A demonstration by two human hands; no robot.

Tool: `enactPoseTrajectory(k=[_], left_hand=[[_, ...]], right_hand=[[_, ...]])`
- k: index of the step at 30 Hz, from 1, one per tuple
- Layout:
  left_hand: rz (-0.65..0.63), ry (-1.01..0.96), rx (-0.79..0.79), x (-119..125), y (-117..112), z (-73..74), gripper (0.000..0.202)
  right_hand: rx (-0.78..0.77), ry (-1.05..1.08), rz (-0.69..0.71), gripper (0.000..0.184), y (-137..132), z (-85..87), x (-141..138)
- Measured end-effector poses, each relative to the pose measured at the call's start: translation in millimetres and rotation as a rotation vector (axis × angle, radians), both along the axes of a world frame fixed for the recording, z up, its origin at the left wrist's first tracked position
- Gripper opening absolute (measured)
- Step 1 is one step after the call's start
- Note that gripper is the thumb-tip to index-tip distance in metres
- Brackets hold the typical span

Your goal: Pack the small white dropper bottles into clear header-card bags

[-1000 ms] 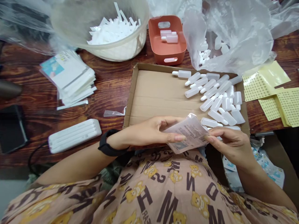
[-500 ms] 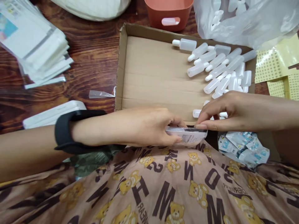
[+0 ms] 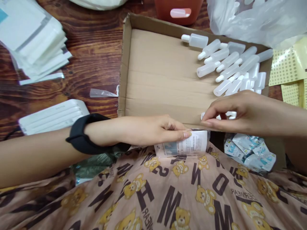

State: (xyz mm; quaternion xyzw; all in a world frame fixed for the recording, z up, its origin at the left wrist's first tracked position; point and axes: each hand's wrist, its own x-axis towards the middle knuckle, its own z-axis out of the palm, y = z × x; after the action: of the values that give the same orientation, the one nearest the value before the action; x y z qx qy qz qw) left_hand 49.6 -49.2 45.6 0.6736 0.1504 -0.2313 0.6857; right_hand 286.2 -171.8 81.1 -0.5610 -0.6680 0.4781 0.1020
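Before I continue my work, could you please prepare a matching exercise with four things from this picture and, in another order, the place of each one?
Things
1. clear plastic packet with printed text
2. plain black wristband
3. translucent white bottles with white tips
4. yellow sheets with small round marks

Places
A. worn around the left arm
B. to the right of the open brown cardboard tray
C. held in the left hand
D. inside that tray

Right pairs: 1-C, 2-A, 3-D, 4-B
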Motion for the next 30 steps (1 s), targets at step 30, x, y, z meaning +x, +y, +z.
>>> enactPoseTrajectory(k=[30], left_hand=[[0.124,0.024,-0.139,-5,-6,1.8,0.026]], right_hand=[[0.142,0.044,-0.280,0.016,-23,-12.0,-25]])
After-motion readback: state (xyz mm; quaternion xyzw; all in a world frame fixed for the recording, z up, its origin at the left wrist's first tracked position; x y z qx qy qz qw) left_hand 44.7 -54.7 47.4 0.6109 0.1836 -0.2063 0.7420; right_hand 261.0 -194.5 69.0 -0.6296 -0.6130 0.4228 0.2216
